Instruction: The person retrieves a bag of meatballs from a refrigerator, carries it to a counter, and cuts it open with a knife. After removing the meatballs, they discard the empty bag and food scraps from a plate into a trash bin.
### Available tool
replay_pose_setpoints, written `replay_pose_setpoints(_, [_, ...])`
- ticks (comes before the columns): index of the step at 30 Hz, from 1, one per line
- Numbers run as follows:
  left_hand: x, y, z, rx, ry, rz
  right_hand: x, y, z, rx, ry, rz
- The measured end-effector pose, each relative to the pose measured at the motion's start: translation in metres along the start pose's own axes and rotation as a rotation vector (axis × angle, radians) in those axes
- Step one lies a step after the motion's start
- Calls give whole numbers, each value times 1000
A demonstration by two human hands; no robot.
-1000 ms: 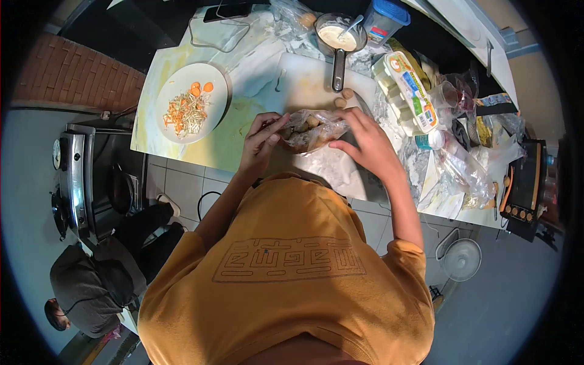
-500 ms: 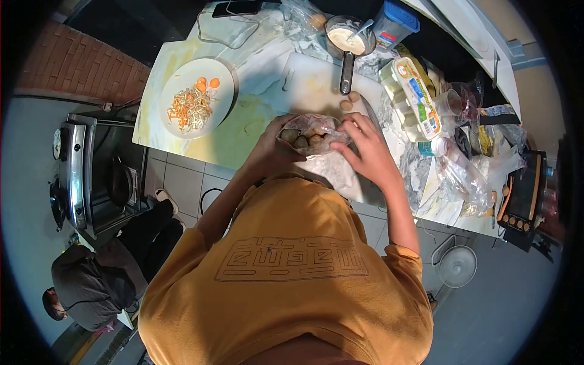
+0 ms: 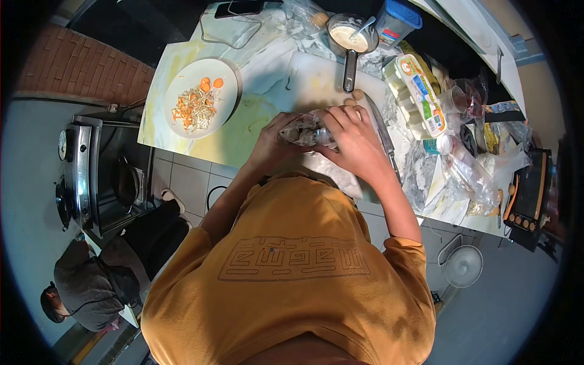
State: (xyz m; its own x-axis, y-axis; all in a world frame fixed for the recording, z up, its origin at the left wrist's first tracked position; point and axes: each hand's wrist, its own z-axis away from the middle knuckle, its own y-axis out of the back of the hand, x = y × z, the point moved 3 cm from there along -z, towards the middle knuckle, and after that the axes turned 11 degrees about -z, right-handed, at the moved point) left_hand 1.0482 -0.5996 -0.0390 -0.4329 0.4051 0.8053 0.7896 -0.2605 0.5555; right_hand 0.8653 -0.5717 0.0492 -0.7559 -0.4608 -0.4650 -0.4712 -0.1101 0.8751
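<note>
A clear plastic bag [image 3: 298,131] with several round brownish pieces inside is held between both hands at the table's front edge. My left hand [image 3: 272,143] is wrapped round the bag's left side. On the right, my right hand [image 3: 351,140] grips the bag's edge with bent fingers. Small round brown pieces [image 3: 358,95] lie just beyond my right hand on the white cutting board [image 3: 310,68]. A knife [image 3: 384,131] rests to the right of that hand.
A plate [image 3: 173,120] of shredded food is at left. A pan [image 3: 350,64] of creamy mixture stands behind the board. Egg carton [image 3: 420,97], bottle [image 3: 465,167] and blue-lidded tub [image 3: 392,27] are at right. Another person [image 3: 91,286] sits at lower left.
My right hand has moved left over the bag and now covers its right part. The bag's opening looks narrower. More of the knife shows, and the view has shifted slightly.
</note>
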Motion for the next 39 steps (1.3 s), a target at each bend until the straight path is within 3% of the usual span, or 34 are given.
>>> replay_pose_setpoints(7, [-4, -3, 8, -31, 215, 242, 0, -14, -2, 50, -10, -56])
replay_pose_setpoints(14, [-10, -4, 8, -1, 105, 203, 5, -18, 2, 122, -27, -112])
replay_pose_setpoints(20, [-5, -1, 8, 15, 199, 156, 3, -20, 3, 143, -98, -170])
replay_pose_setpoints(22, [-14, -4, 9, -28, 310, 242, 1, -19, 4, 164, -71, -222])
replay_pose_setpoints(26, [-15, -3, 6, 55, 196, 117, 4, -24, 4, 174, -46, -179])
replay_pose_setpoints(28, [3, 9, 0, 119, 26, -130, 5, -24, 3, 182, -59, -168])
replay_pose_setpoints(35, [-2, 7, 1, 19, 161, -126, -2, -25, 0, 187, -73, -177])
replay_pose_setpoints(39, [5, 6, -2, -2, 185, 44, 4, -30, 3, 230, -72, -145])
